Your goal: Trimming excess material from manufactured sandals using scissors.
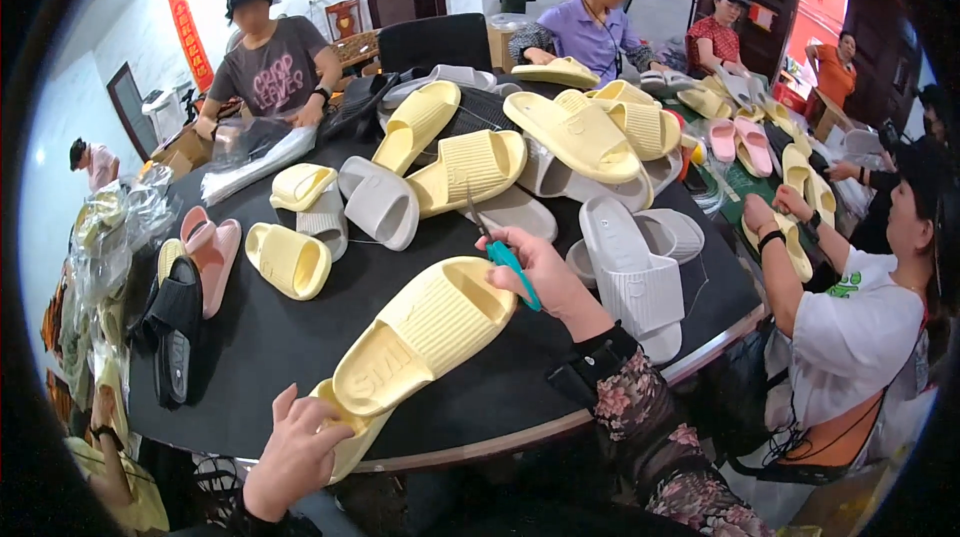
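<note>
Before me, near the table's front edge, is a pale yellow slipper (430,332) with a ribbed strap. A second yellow slipper (357,445) lies partly hidden under its heel. My left hand (300,452) is closed at the heel end, its curled fingers on the lower slipper. At the toe end, my right hand (540,272) grips scissors (512,265) with teal handles, their blades pointing up and away. That hand's fingers also meet the slipper's toe. Beyond the blades sits a heap of yellow slippers (470,165) and grey slippers (378,202).
Black slippers (172,322) and a pink slipper (213,262) lie at the left of the dark table (225,367). A grey pair (640,287) sits right of my hand. Several people work around the table, one person (860,317) close on my right. Clear bags (262,157) lie far left.
</note>
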The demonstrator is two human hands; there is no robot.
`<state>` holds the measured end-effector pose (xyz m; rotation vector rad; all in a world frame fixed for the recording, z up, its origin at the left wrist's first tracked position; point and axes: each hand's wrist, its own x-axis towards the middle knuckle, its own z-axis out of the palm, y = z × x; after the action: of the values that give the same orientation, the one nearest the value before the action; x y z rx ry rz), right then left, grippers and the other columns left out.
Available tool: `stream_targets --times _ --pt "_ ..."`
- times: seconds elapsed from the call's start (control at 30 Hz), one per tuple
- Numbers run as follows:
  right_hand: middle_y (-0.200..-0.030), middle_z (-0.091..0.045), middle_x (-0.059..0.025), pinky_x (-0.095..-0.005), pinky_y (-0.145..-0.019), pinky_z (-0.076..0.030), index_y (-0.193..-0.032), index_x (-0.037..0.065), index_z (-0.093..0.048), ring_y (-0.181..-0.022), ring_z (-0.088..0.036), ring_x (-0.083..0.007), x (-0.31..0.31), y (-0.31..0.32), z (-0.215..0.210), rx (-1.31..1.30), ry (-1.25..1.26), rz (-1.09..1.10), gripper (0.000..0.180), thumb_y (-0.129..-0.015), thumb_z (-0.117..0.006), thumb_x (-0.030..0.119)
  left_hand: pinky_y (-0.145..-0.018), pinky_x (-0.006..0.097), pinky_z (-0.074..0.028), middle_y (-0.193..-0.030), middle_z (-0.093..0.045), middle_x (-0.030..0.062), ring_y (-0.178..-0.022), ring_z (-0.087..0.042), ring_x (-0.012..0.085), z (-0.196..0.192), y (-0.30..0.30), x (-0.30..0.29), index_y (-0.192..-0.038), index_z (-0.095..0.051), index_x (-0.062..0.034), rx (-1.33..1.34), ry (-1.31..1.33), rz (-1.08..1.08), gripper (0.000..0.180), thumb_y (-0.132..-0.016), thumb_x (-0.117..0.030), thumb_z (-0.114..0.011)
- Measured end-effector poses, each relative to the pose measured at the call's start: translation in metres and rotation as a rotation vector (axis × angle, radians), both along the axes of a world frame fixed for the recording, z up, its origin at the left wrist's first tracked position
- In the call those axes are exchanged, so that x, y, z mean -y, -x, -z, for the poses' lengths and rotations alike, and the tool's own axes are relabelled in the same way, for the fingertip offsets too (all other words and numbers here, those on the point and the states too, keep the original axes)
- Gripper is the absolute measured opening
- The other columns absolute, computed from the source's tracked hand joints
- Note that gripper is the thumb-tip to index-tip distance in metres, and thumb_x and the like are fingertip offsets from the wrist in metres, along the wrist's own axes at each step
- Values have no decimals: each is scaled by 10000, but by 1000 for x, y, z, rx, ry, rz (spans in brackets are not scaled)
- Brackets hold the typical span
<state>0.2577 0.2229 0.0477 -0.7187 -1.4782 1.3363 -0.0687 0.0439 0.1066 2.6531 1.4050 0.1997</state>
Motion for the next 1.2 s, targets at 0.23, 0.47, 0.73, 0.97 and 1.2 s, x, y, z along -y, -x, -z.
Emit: stream_targets --times 0.23,0.47,0.73,0.97,1.2 --pt "-882 -566 -12 -192 -517 -448 -1165 5 -499 -687 -544 -46 0 7 1 185 118 -56 440 -783 -663 148 -1017 497 -304 -1438 -217 306 -1249 -339 463 43 40 36 -1380 -272 -4 127 109 -474 1046 -549 -281 -844" --pt "-823 -586 -42 -217 -462 -452 -1129 -2 -517 -607 -542 -75 7 29 -7 237 116 -158 426 -756 -645 161 -1025 476 -310 -1386 -308 266 -1260 -335 441 70 52 38 -1381 -268 6 292 115 -429 1048 -525 -187 -841" --pt "-827 -555 -6 -203 -453 -423 -1103 29 -524 -602 -532 -65 19 65 1 225 95 -234 390 -764 -644 180 -1041 459 -294 -1374 -327 237 -1261 -331 413 71 55 38 -1386 -287 -17 346 114 -372 1006 -549 -193 -816" --pt "-780 -586 -38 -209 -426 -428 -1173 21 -475 -536 -534 -64 44 60 -18 243 154 -17 414 -859 -639 235 -1026 449 -290 -1350 -353 211 -1234 -350 389 87 52 35 -1379 -298 -17 489 18 -412 925 -593 -165 -763" --pt "-811 -612 -43 -204 -459 -431 -1211 18 -454 -569 -538 -62 99 29 -18 204 92 87 429 -857 -627 185 -992 443 -317 -1275 -428 177 -1167 -422 366 80 28 4 -1340 -357 -25 367 -96 -330 843 -604 -150 -747"
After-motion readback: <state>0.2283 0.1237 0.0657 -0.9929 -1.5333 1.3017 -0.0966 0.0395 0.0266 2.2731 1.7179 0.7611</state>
